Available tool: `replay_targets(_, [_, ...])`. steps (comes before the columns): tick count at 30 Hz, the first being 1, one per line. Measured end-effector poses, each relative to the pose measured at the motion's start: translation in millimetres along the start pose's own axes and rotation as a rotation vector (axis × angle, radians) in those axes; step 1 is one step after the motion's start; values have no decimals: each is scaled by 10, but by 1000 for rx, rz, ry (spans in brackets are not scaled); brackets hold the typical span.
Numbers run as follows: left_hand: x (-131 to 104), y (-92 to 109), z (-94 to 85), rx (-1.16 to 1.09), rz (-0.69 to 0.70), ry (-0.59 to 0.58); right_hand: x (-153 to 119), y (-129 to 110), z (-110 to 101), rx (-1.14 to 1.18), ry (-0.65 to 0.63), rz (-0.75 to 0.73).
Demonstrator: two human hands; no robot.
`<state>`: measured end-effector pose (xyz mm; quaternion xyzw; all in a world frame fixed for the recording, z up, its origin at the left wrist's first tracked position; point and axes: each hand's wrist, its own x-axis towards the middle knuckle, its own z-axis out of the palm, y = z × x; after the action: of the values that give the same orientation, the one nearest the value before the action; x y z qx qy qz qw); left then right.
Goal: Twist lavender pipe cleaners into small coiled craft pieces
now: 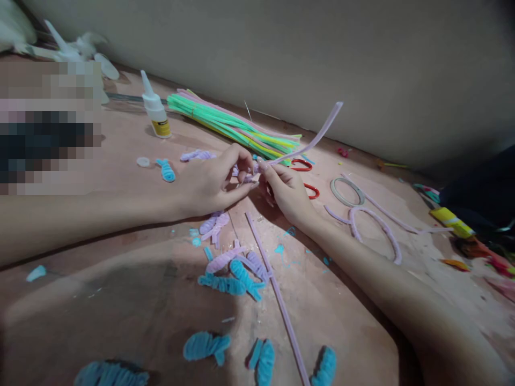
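Near the middle of the view, my left hand (225, 177) and my right hand (284, 187) meet at a lilac pipe cleaner (319, 136). Fingers of both hands pinch its coiled end, while the free length sticks up to the right. Part of the coil is hidden behind my fingertips. Below the hands lie several wound lilac pieces (225, 259) and wound blue pieces (223, 284), some with forked ends. A straight lilac pipe cleaner (279, 297) runs down toward the front edge of the view.
Behind my hands lies a bundle of green, yellow and pink pipe cleaners (225, 123). A glue bottle (157, 115) stands left of it. Red-handled scissors (311, 191), a grey tape ring (348, 192) and a curled lilac stem (376, 214) lie to the right. A wall rises behind.
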<state>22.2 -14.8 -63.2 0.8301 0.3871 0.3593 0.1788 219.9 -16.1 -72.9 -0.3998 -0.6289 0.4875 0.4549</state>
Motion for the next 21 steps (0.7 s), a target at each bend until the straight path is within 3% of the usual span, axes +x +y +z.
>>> replay_targets(8, [92, -129, -8, 14, -94, 10, 0, -21, -5, 88, 6, 57])
replay_targets(14, [115, -161, -14, -58, -73, 62, -4, -39, 10, 92, 56, 108])
replay_targets(21, [114, -175, -2, 5, -61, 65, -19, -64, 22, 105, 72, 110])
